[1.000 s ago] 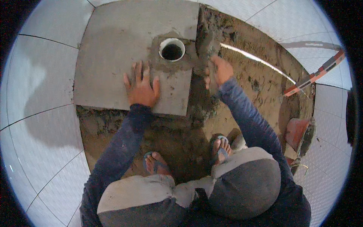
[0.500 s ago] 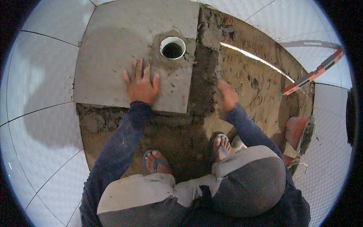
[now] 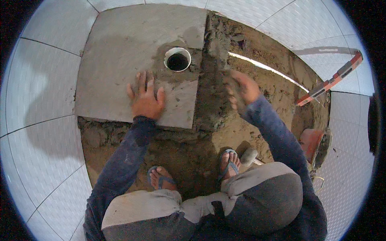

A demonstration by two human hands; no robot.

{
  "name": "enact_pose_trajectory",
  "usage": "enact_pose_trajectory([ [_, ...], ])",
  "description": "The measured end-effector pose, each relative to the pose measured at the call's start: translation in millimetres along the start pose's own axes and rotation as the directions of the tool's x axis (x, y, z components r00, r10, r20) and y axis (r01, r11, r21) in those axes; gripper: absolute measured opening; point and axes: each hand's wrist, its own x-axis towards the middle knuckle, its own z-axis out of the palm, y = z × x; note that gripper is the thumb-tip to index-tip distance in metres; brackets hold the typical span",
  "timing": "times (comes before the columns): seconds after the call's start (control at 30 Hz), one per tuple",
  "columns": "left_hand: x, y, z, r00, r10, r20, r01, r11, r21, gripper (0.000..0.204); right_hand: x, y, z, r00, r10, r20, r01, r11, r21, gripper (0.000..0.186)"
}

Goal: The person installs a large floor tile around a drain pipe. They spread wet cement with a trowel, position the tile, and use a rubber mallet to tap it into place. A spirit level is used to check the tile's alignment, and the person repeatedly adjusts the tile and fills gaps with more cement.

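Note:
A large grey floor tile (image 3: 108,80) lies at the left, with a round white pipe opening (image 3: 177,59) through it and damp smears around the hole. My left hand (image 3: 146,102) is open, pressed flat on the tile below the pipe, fingers spread. Along the tile's right edge runs a strip of dark wet mortar (image 3: 213,76). My right hand (image 3: 245,89) is over the strip's right side, its fingers curled inward and slightly blurred. What lies inside those fingers, if anything, I cannot make out.
An orange-red spirit level (image 3: 331,80) leans at the right wall. Below it a reddish bucket (image 3: 311,144) lies tipped. A mallet (image 3: 249,158) rests beside my right foot. White tiled walls (image 3: 52,88) close in the rough, damp floor.
My right hand has moved up slightly, and its fingers now show curled. My left hand stays flat on the tile. The whole view has shifted a little.

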Motion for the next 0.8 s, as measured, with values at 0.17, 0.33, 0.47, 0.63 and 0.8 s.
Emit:
enact_pose_trajectory([
  [0.17, 0, -2, -2, 1.000, 0.001, 0.030, -0.002, 1.000, 0.029, 0.062, 35, 17, 8, 0.983, 0.025, -0.182, -0.062, 0.978, -0.200, 0.032],
  [0.33, 1, -3, -3, 1.000, 0.025, -0.010, -0.025, 0.998, 0.052, 0.062, 36, 34, -28, 0.999, 0.052, 0.007, -0.053, 0.994, 0.098, 0.033],
  [0.47, 0, -1, -2, 1.000, 0.004, 0.005, -0.004, 0.999, 0.034, 0.063, 26, 37, -41, 0.791, -0.576, 0.207, 0.553, 0.528, -0.645, 0.033],
  [0.63, 0, 1, -2, 0.999, -0.011, 0.038, 0.009, 0.999, 0.046, 0.062, 47, 29, -41, 0.741, -0.654, 0.149, 0.011, -0.211, -0.977, 0.033],
  [0.8, 1, 1, -6, 0.999, -0.005, 0.052, 0.000, 0.996, 0.092, 0.061, 60, 2, -44, 0.808, -0.586, 0.058, -0.001, -0.100, -0.995, 0.030],
])
